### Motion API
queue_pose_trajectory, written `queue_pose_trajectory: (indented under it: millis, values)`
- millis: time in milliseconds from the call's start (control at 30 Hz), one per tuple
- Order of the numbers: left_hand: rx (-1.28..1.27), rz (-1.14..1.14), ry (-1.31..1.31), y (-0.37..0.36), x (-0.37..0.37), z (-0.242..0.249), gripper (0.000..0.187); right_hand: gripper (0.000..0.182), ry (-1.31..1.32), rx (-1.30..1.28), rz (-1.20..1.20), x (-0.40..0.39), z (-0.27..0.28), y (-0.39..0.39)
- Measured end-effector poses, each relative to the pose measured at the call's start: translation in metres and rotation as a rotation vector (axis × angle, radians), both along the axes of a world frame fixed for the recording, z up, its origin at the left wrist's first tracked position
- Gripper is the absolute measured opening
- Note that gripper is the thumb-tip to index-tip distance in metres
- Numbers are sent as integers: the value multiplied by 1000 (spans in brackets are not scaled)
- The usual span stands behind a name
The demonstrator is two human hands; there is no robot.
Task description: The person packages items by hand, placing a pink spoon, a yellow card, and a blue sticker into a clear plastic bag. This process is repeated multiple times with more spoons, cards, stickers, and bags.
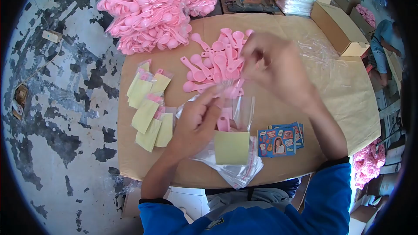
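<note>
My left hand (pixel 198 117) pinches the top of a clear plastic bag (pixel 246 109). Inside the bag are a pink measuring spoon (pixel 224 121) and a pale yellow card (pixel 232 149). Below it lies a stack of clear plastic bags (pixel 237 175). My right hand (pixel 274 67) is raised to the right of the spoon pile, blurred, with its fingers curled together; what they hold, if anything, I cannot make out. Loose pink spoons (pixel 220 61) are heaped just beyond both hands. To the right of the held bag sit several blue printed cards (pixel 277 142).
Filled bags with yellow cards (pixel 146 116) lie on the table's left. Large bags of pink spoons (pixel 148 13) stand at the back left. A cardboard box (pixel 339 28) and plastic scraps (pixel 320 48) are at the back right. Another person (pixel 385 43) sits beyond the table's right side.
</note>
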State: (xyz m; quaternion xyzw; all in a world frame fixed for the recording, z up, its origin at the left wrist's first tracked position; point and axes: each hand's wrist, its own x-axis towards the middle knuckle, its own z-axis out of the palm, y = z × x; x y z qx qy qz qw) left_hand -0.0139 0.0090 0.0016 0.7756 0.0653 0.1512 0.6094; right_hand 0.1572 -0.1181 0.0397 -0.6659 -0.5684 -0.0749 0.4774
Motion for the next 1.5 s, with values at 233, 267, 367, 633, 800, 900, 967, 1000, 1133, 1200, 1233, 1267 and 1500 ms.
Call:
queue_pose_trajectory:
  millis: [233, 267, 367, 633, 800, 900, 967, 1000, 1133, 1200, 1233, 1267, 1500]
  values:
    - [-454, 52, -147, 15, 15, -6, 30, 16, 725, -245, 343, 162, -4, -77]
    - [-451, 59, -155, 16, 16, -7, 29, 13, 661, -402, 76, 177, -19, -82]
    - [-377, 78, -184, 20, 18, -8, 26, 23, -700, -287, -676, 208, -63, -88]
    - [-324, 156, -222, 17, 21, -18, 20, 19, 297, -159, 188, 57, -22, -14]
    - [-285, 174, -216, 20, 19, -16, 26, 20, 391, -442, 335, -6, -32, 12]
    - [-360, 117, -93, 27, 19, -11, 32, 21, 532, -293, 324, -3, -44, 13]
    - [-414, 68, -42, 29, 19, -11, 34, 21, 576, -235, 311, -4, -43, 14]
    - [-421, 60, -46, 29, 19, -12, 34, 22, 570, -230, 301, -5, -42, 14]
    - [-382, 114, -119, 24, 19, -16, 34, 23, 629, -276, 272, -14, -38, 13]
    - [-296, 127, -119, 25, 18, -17, 37, 22, 606, -233, 290, -15, -40, 14]
    - [-254, 133, -119, 25, 18, -17, 38, 22, 595, -213, 298, -15, -42, 14]
    - [-255, 140, -121, 25, 17, -13, 40, 21, 498, -230, 382, -12, -46, 15]
    - [-375, 51, -197, 39, 15, -9, 56, 20, 580, -300, 381, -18, -33, 12]
